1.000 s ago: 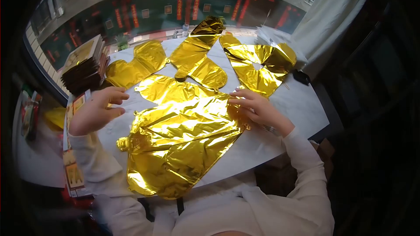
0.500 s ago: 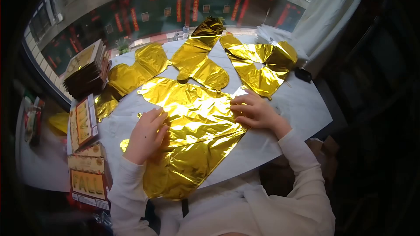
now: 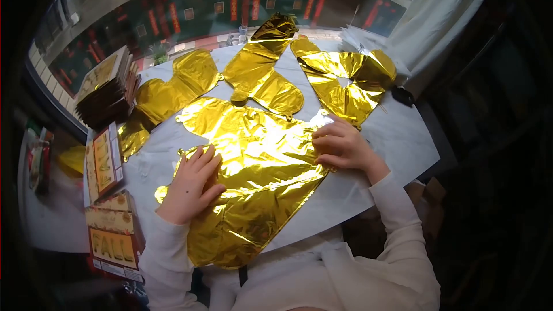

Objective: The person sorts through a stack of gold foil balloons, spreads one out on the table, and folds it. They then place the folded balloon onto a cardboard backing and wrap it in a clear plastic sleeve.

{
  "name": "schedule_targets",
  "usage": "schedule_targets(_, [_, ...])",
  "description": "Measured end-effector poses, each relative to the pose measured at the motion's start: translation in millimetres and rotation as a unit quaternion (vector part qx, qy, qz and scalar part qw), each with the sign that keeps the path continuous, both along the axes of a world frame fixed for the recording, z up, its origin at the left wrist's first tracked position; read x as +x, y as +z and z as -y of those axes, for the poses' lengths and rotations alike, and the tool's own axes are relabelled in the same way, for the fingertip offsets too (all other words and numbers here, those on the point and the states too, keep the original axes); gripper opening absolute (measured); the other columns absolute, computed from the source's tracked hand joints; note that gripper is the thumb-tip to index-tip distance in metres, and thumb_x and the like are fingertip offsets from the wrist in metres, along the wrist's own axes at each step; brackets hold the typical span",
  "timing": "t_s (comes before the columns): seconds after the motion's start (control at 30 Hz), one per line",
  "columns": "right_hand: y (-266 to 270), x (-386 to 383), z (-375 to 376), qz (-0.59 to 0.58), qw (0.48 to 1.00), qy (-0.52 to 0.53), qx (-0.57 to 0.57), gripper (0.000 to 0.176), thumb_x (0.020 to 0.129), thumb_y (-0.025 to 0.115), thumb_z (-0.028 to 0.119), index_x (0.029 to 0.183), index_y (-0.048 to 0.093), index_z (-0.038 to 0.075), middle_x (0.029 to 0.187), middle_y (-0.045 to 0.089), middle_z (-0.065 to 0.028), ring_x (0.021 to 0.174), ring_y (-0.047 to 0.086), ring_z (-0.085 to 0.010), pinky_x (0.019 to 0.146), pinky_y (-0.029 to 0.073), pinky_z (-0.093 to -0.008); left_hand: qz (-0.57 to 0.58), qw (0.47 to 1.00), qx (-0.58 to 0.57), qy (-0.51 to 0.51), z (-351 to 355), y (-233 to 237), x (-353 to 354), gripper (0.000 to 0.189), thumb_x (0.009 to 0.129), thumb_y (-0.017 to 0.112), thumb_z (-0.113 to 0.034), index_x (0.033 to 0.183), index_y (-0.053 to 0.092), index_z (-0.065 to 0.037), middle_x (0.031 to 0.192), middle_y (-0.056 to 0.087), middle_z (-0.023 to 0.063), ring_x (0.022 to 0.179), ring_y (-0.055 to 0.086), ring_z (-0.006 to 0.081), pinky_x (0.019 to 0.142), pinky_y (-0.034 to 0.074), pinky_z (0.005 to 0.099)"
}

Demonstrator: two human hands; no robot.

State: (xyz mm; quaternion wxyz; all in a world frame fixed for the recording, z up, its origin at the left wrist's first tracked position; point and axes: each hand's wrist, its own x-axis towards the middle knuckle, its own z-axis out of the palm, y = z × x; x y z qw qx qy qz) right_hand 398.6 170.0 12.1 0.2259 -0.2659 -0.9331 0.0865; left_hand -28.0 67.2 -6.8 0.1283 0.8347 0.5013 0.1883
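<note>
A large, flat gold foil balloon [image 3: 253,196] lies creased on the table in front of me, its lower end hanging over the near edge. My left hand [image 3: 193,187] rests on its left side, open, with fingers spread and the thumb apart. My right hand [image 3: 345,147] lies at its right edge, fingers a little bent and apart, touching the foil. Just beyond lie more flat foil balloons: a boot-like gold one [image 3: 259,75] in the middle, another gold one [image 3: 178,83] at the left, and one with a small central hole [image 3: 348,89] at the right.
The white marbled table [image 3: 386,150] ends in an angled edge at the right. On the left stand a stack of card packages [image 3: 103,89] and printed packets [image 3: 112,242] reading "FALL". A black object [image 3: 403,97] sits at the right edge near the curtain [image 3: 435,17].
My left hand has flattened and spread its fingers on the foil. My right hand has shifted slightly to the right with the balloon's edge. The view has tilted a little.
</note>
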Motion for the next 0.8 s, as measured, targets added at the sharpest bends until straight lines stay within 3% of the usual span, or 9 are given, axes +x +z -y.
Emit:
schedule_targets(0.17, [-2,2,-1,-0.013,1.0,-0.004,-0.004,0.034,0.081,0.088,0.029,0.107,0.075,0.012,0.114,0.072,-0.0042,0.11,0.069,-0.0282,0.118,0.041,-0.0577,-0.005,0.999,-0.034,-0.012,2,2,-6,0.074,0.088,0.078,-0.028,0.152,0.048,-0.005,0.163,0.041,0.0217,0.15,0.034,0.05,0.123,0.027,0.0591])
schedule_targets(0.37, [-2,4,-1,-0.023,1.0,-0.013,-0.011,0.033,0.082,0.088,0.028,0.108,0.075,0.012,0.115,0.071,-0.0044,0.111,0.068,-0.0289,0.117,0.042,-0.0566,-0.004,0.998,-0.056,-0.016,1,6,-12,0.074,0.089,0.077,-0.024,0.153,0.046,-0.003,0.164,0.039,0.0229,0.15,0.033,0.0515,0.123,0.027,0.0576])
schedule_targets(0.43, [1,5,0,-0.009,1.0,-0.01,-0.023,0.031,0.085,0.086,0.026,0.11,0.074,0.012,0.115,0.071,-0.0045,0.111,0.068,-0.0287,0.113,0.045,-0.0539,0.004,0.999,-0.045,-0.023,2,1,-14,0.073,0.09,0.076,-0.023,0.153,0.046,-0.003,0.164,0.039,0.0234,0.151,0.033,0.0513,0.123,0.026,0.0576])
schedule_targets(0.47, [5,4,1,-0.017,1.0,-0.014,0.009,0.031,0.087,0.084,0.024,0.112,0.074,0.009,0.117,0.071,-0.0068,0.112,0.067,-0.0298,0.106,0.049,-0.0482,0.01,0.999,-0.04,-0.023,3,-1,-14,0.073,0.09,0.076,-0.022,0.153,0.046,-0.003,0.164,0.039,0.024,0.151,0.033,0.051,0.124,0.026,0.0575])
schedule_targets(0.6, [42,17,-1,-0.129,0.979,-0.159,0.001,0.037,0.092,0.079,0.019,0.126,0.072,0.005,0.123,0.07,-0.015,0.115,0.068,-0.033,0.099,0.053,-0.0395,0.04,0.998,-0.053,0.01,0,3,-9,0.068,0.093,0.073,-0.02,0.153,0.047,-0.003,0.165,0.037,0.0239,0.154,0.03,0.0485,0.127,0.019,0.0593])
schedule_targets(0.67, [71,41,-22,-0.205,0.956,-0.203,-0.052,0.043,0.099,0.071,0.015,0.14,0.065,0.004,0.126,0.07,-0.0128,0.113,0.069,-0.0215,0.099,0.053,-0.0349,0.059,0.997,-0.041,0.017,-3,4,-5,0.063,0.095,0.072,-0.02,0.151,0.05,-0.003,0.164,0.041,0.0228,0.154,0.032,0.0474,0.127,0.017,0.0605])
schedule_targets(0.73, [87,91,-69,-0.297,0.918,-0.234,-0.118,0.047,0.107,0.065,0.025,0.148,0.057,0.004,0.127,0.068,-0.0105,0.114,0.066,-0.0183,0.099,0.053,-0.0305,0.082,0.995,-0.003,0.053,-5,6,-1,0.053,0.097,0.066,-0.017,0.147,0.055,-0.003,0.156,0.052,0.022,0.15,0.039,0.0477,0.127,0.017,0.0616])
schedule_targets(0.77, [106,107,-85,-0.312,0.889,-0.305,-0.142,0.057,0.107,0.063,0.039,0.151,0.054,0.003,0.13,0.067,-0.0115,0.115,0.066,-0.0184,0.097,0.053,-0.0292,0.081,0.995,-0.001,0.051,-6,4,0,0.053,0.097,0.066,-0.017,0.147,0.055,-0.003,0.156,0.052,0.022,0.15,0.039,0.0477,0.127,0.017,0.0616])
schedule_targets(0.8, [112,135,-111,-0.331,0.86,-0.37,-0.117,0.06,0.106,0.064,0.043,0.15,0.054,0.004,0.131,0.066,-0.0132,0.111,0.067,-0.0184,0.094,0.054,-0.0297,0.084,0.994,0.014,0.068,-8,-1,-1,0.049,0.098,0.063,-0.016,0.145,0.057,-0.003,0.15,0.057,0.0213,0.146,0.044,0.0476,0.126,0.018,0.0624])
